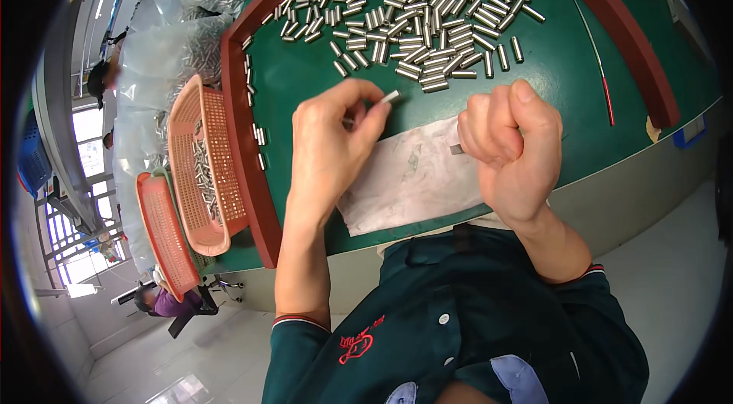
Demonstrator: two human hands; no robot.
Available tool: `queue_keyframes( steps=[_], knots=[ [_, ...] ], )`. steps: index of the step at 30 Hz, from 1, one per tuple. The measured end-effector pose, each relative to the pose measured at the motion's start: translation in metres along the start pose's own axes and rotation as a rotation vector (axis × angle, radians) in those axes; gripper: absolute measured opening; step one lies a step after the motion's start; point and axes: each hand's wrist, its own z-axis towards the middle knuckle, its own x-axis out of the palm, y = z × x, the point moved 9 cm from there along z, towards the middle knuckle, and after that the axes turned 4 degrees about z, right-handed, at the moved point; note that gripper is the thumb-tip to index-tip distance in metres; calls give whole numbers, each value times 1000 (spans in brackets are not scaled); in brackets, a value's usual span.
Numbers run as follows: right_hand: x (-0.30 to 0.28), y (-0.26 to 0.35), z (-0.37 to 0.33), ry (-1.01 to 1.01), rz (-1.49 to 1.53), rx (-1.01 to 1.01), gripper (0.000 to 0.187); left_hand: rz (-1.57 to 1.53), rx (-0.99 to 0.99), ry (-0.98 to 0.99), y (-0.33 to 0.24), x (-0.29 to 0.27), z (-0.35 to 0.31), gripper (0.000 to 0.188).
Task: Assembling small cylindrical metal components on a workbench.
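While left hand pinches one small silver metal cylinder pin, right hand is fisted.
Hands apart over worn grey cloth pad; loose pin heap at 12 o'clock, within reach.

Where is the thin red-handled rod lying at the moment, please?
In the head view, the red-handled rod lies on the green mat, right of the metal pins, beyond the right hand.

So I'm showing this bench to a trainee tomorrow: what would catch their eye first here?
Probably the heap of small metal pins spread over the green mat at the top. Next, the left hand pinching one pin at its fingertips, beside the closed right hand, both above a pale cloth. At the left edge sits a pink basket holding more pins.
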Motion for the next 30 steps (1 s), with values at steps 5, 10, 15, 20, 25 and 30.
queue_keyframes(
  steps=[5,10,15,20,25,30],
  knots=[
    [5,0,0,5,-5,13,42,42,434,259,-36,20,-34,11],
    [1,-3,2,-4,22,38,41,98,248,65,-27,12,-40,18],
    [4,-3,1,1,9,37,41,184,137,-67,-25,16,-38,25],
    [2,-2,2,-2,30,41,40,-25,110,91,-25,22,-42,19],
    [9,3,3,60,123,-1,39,-87,76,103,-12,27,-47,14],
    [19,-9,8,6,32,100,39,-144,114,53,-14,24,-47,8]
  ],
)
